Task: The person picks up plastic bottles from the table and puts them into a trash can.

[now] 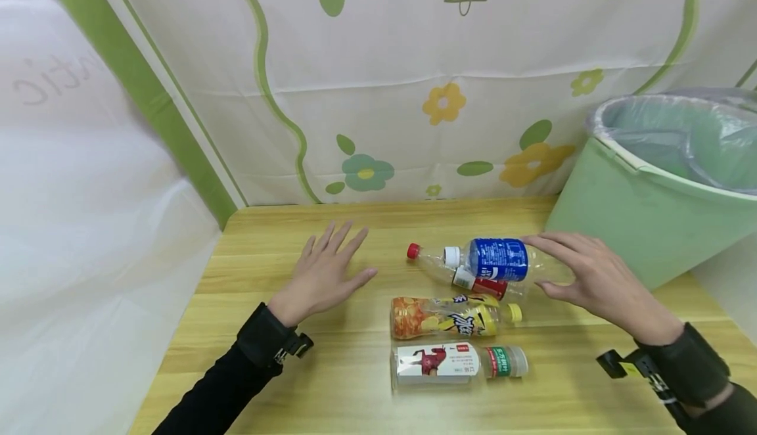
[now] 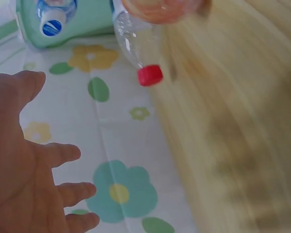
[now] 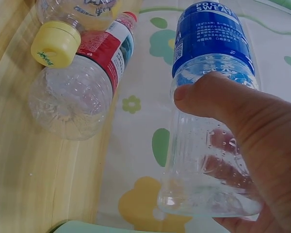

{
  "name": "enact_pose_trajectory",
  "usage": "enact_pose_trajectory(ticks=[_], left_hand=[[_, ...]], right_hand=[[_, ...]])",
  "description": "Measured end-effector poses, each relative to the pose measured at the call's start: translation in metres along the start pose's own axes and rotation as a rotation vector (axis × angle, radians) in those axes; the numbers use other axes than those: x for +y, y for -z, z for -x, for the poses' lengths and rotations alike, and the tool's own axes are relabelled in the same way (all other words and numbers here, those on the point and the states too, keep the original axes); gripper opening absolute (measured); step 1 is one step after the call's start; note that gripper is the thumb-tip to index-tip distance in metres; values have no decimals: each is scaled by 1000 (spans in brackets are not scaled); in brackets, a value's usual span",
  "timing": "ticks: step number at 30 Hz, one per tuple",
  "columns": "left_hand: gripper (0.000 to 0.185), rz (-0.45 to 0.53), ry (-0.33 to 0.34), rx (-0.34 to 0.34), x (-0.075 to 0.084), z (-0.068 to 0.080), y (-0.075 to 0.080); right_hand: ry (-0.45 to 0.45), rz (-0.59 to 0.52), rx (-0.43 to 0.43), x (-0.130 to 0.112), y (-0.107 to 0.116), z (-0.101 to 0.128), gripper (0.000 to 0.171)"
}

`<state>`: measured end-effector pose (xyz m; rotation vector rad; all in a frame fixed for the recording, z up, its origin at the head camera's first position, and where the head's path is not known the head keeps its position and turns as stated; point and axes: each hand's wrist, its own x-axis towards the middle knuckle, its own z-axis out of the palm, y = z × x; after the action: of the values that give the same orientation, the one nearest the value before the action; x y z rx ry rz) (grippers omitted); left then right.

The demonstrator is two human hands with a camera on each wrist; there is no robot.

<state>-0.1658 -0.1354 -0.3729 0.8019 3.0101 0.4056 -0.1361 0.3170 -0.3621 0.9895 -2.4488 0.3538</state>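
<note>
The right hand [image 1: 597, 284] grips the clear, bumpy plastic bottle with the blue label [image 1: 495, 259], while the left hand [image 1: 322, 277] lies flat and spread on the smooth wooden counter [image 1: 266, 238].

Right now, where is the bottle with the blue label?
In the head view the blue-label bottle is right of centre on the table, held by the right hand, just above the red-label bottle, beside the green bin.

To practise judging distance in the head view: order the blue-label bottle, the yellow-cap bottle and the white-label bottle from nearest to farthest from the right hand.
1. blue-label bottle: held by the right hand, raised at the back of the group.
2. yellow-cap bottle: lying in the middle, cap towards the hand.
3. white-label bottle: lying at the front, closest to the person.
</note>
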Motion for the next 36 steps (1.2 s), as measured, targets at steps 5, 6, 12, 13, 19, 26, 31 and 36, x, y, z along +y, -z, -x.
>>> enact_pose_trajectory(ticks=[5, 6, 12, 13, 19, 26, 31, 36], left_hand=[[80, 23, 36, 7, -12, 12, -3], [80, 24, 45, 3, -14, 15, -4], [80, 15, 98, -3, -30, 26, -8], [80, 14, 104, -2, -32, 27, -9], [82, 31, 133, -5, -42, 33, -9], [82, 40, 147, -5, -48, 37, -9], [81, 47, 154, -3, -50, 38, -9], [81, 48, 154, 2, -51, 39, -9]], right_hand=[[-7, 10, 13, 1, 3, 2, 76], [-9, 10, 15, 2, 4, 3, 76], [-17, 9, 26, 4, 6, 6, 76], [-18, 9, 26, 4, 6, 7, 77], [-25, 2, 23, 6, 6, 10, 76], [-31, -1, 22, 8, 5, 11, 76], [-28, 2, 23, 8, 6, 12, 75], [-21, 6, 27, 8, 6, 12, 76]])
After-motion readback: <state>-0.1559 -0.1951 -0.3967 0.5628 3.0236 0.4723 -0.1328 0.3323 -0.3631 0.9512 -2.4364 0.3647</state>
